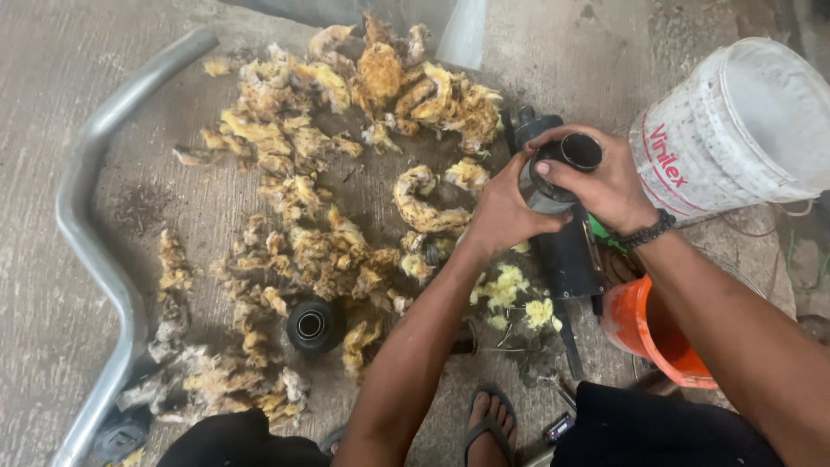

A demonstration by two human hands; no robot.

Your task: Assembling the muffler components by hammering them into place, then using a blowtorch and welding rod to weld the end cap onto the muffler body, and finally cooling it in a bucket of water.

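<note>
My left hand [500, 212] and my right hand [605, 183] both grip a short dark metal tube [577, 154] with an open round end facing up. The tube is held upright above a larger black cylindrical casing [566, 255] that lies on the concrete floor. My right wrist wears a dark bead bracelet [650, 232]. Just left of my hands, heaps of yellowish-brown fibrous wadding [328, 199] are spread over the floor. A black round rubber cap [313, 325] sits among the wadding near my left forearm.
A bent silver metal pipe [86, 216] curves along the left. A white plastic bucket [735, 130] lies tilted at the upper right, an orange bucket [644, 333] under my right forearm. My sandalled foot [488, 428] is at the bottom.
</note>
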